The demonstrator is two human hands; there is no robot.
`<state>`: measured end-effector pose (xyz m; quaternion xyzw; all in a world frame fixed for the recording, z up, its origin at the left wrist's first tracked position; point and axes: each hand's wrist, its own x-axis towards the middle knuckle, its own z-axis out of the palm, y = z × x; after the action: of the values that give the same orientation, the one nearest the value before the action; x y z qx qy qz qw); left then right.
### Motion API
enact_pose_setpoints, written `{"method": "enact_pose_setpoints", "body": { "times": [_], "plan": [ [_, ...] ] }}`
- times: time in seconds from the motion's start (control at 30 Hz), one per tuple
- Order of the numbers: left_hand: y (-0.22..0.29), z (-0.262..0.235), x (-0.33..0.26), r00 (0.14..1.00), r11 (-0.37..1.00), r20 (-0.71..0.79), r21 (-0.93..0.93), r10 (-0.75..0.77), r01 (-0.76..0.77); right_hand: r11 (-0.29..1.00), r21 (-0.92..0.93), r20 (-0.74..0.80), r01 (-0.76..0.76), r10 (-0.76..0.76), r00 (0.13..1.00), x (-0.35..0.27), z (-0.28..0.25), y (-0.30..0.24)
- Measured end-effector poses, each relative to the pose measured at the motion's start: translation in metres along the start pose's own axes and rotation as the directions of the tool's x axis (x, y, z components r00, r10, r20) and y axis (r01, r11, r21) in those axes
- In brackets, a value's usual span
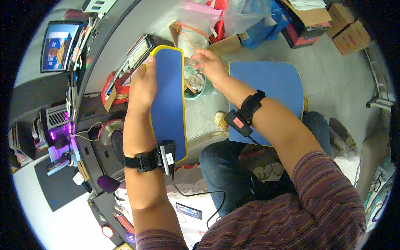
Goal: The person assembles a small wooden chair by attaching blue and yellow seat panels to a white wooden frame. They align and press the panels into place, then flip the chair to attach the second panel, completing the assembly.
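My left hand (143,85) is closed around the left edge of a blue board (168,96) with yellow edging, thumb on its face. The board stands tilted on its long side, left of my lap. My right hand (210,66) is just right of the board's upper end, fingers bent together. By its fingertips shows a flat greyish piece (190,61), too small to name. A second blue board (266,91) with a thin yellow edge lies under my right forearm, near my knee. Around each wrist is a black strap with a small box.
Below my right hand stands a bin (193,85) holding scraps. An orange strand (185,33) crosses an open carton behind it. Plastic bags (246,16) and cardboard boxes (350,35) are at the back. A phone (188,211) lies at my left; a desk with a monitor (60,46) is farther left.
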<state>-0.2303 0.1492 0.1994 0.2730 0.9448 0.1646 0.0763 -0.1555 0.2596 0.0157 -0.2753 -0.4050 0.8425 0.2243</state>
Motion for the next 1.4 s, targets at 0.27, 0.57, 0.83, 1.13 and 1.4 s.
{"method": "enact_pose_setpoints", "body": {
  "times": [0.27,0.57,0.83,1.13,1.4],
  "plan": [
    [-0.010,0.002,0.007,0.999,0.998,0.020,-0.050,-0.047,0.048,0.549,-0.683,0.044,0.481,-0.627,0.778,-0.016,0.004,0.024],
    [-0.019,0.002,0.019,0.996,0.994,0.087,-0.107,-0.001,0.010,0.364,-0.842,0.162,0.399,-0.535,0.829,-0.041,0.032,0.027],
    [-0.004,0.001,0.007,1.000,0.996,0.003,0.092,0.013,-0.013,0.191,-0.905,0.268,0.379,-0.436,0.859,-0.040,0.026,0.018],
    [-0.024,0.003,0.011,0.988,0.974,-0.014,0.171,0.151,-0.146,0.038,-0.998,0.032,0.047,-0.318,0.947,-0.008,-0.117,-0.016],
    [-0.014,0.000,0.005,0.987,0.983,-0.047,0.106,0.155,-0.149,-0.384,-0.920,0.178,-0.078,-0.586,0.790,-0.064,-0.234,0.005]
  ]
}}
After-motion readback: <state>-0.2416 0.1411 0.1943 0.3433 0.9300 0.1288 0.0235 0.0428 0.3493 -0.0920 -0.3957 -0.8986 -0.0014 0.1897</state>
